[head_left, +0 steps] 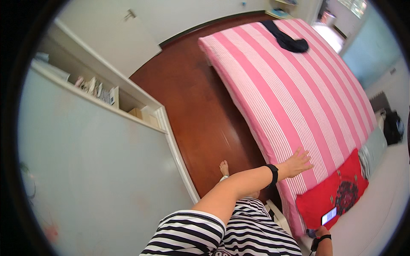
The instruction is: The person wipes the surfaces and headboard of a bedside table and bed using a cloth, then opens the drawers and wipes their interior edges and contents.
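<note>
My left arm reaches across my body, and my left hand (pixel 298 164) is over the near part of the bed (pixel 277 94) with its fingers spread and nothing in them. I cannot tell whether it touches the pink and white striped sheet. At the lower right, my right hand (pixel 323 231) is closed around the lower end of a phone (pixel 329 216) with a lit screen. Behind the phone lies a red pillow (pixel 316 196) with a dark round pattern. Black bands circle both wrists.
A dark garment (pixel 288 38) lies on the bed's far end. A grey-green pillow (pixel 373 149) is beside the red one. Brown floor (pixel 188 102) runs between the bed and a pale cabinet (pixel 98 158) with shelves. A white door (pixel 111 34) stands at the far left.
</note>
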`<action>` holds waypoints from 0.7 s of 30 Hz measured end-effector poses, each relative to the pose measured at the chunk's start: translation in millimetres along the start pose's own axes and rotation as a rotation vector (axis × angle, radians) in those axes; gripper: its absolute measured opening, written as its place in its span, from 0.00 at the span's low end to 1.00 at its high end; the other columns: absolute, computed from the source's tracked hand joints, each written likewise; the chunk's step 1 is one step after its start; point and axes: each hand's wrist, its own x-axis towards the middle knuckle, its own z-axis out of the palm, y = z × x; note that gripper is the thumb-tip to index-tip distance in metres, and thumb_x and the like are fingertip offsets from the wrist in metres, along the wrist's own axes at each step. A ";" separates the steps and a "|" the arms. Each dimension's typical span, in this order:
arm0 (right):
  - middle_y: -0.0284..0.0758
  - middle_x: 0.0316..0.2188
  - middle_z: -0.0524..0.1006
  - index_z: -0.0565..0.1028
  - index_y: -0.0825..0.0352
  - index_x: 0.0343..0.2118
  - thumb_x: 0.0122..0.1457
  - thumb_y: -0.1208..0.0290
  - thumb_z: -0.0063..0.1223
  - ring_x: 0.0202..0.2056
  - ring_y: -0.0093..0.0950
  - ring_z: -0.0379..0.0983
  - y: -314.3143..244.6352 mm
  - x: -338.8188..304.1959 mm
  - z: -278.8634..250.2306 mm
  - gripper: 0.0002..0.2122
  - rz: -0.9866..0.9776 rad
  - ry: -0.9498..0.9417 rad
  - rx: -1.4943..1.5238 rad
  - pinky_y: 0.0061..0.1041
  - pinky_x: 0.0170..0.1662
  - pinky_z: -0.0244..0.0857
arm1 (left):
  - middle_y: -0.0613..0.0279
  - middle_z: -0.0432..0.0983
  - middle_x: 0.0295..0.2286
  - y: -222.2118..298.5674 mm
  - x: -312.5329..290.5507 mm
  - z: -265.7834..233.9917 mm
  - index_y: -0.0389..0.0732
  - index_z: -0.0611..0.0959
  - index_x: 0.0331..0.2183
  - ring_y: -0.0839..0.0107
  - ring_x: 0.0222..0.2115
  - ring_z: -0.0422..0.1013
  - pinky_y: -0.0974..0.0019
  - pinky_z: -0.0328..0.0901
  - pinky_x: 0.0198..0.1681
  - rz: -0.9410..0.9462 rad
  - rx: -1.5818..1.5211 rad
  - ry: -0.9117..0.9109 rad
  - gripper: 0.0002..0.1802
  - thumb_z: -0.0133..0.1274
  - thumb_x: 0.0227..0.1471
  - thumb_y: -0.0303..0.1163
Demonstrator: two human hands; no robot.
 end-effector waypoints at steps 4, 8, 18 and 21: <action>0.43 0.35 0.78 0.79 0.58 0.37 0.44 0.71 0.54 0.40 0.40 0.75 -98.7 1.7 -133.9 0.14 -0.191 0.211 0.065 0.31 0.41 0.70 | 0.50 0.55 0.56 -78.5 -56.2 -28.2 0.52 0.63 0.57 0.51 0.60 0.48 0.34 0.39 0.60 -0.158 -0.005 0.031 0.32 0.47 0.49 0.31; 0.49 0.22 0.77 0.79 0.65 0.35 0.43 0.84 0.46 0.25 0.33 0.76 -209.1 15.5 -249.4 0.16 -0.512 0.353 0.375 0.29 0.29 0.68 | 0.51 0.56 0.56 -147.4 -115.5 -69.3 0.52 0.63 0.57 0.50 0.60 0.48 0.33 0.40 0.59 -0.265 0.089 0.036 0.32 0.49 0.48 0.31; 0.50 0.34 0.77 0.78 0.65 0.38 0.43 0.86 0.43 0.39 0.42 0.74 -545.2 -98.0 -501.0 0.19 -1.209 0.730 0.298 0.31 0.43 0.66 | 0.52 0.56 0.56 -293.9 -277.2 -134.1 0.51 0.63 0.58 0.49 0.59 0.47 0.33 0.42 0.57 -0.709 0.135 0.277 0.39 0.56 0.42 0.31; 0.44 0.35 0.78 0.77 0.67 0.41 0.45 0.86 0.43 0.39 0.34 0.75 -624.9 -137.0 -556.1 0.19 -1.331 0.677 0.315 0.28 0.43 0.66 | 0.54 0.55 0.57 -332.6 -322.0 -155.6 0.52 0.61 0.58 0.50 0.59 0.47 0.33 0.42 0.57 -0.808 0.142 0.290 0.41 0.57 0.42 0.32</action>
